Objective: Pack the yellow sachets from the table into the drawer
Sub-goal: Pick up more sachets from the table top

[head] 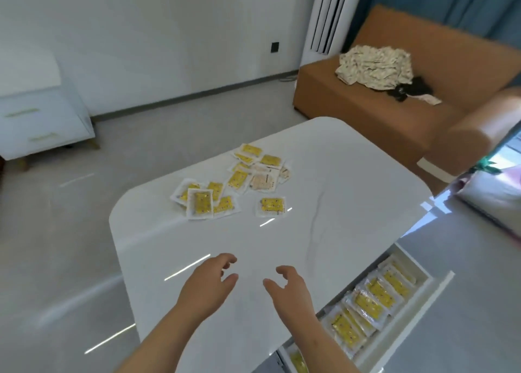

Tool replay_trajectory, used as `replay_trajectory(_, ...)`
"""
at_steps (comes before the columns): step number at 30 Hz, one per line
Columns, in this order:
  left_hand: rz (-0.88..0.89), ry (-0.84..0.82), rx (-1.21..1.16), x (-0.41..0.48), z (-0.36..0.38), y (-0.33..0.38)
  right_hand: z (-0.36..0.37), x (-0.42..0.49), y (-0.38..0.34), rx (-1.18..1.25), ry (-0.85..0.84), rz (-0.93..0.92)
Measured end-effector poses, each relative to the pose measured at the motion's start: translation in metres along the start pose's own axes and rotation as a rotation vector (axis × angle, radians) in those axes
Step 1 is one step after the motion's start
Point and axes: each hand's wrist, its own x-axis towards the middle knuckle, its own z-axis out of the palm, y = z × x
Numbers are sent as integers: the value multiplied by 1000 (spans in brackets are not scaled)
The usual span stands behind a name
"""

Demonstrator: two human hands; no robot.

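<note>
our left hand [210, 284] and right hand [290, 291] hover over the desk [338, 181], fingers loose, holding nothing. a row of yellow sachets sits in the drawer [439, 296] by our right hand. many sachets [236, 181] wait far ahead.

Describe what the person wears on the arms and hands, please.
Nothing worn is visible. The left hand and the right hand are bare: no gloves, rings or watch. The left forearm and the right forearm are bare too; no sleeve comes into view.
</note>
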Motion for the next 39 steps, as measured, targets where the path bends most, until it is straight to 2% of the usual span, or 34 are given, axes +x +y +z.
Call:
replay_trajectory(9,91,63,31,38,-91,-8,21,5,-65,107,117,-69)
replay_trajectory(16,135,41,52,130,-176,-88,120,81,-138,175,207,-10)
replay_trajectory(19,148,-13,43,172,-215,-127,180,108,-175,232,248,86)
replay_trajectory(24,213,-211,132,228,-255,-158,243,130,-216,356,291,267)
replay_trajectory(30,269,-399,297,302,-260,-153,253,175,-220,465,410,387)
replay_trajectory(39,188,-526,404,405,-214,-175,262,274,-172,521,400,642)
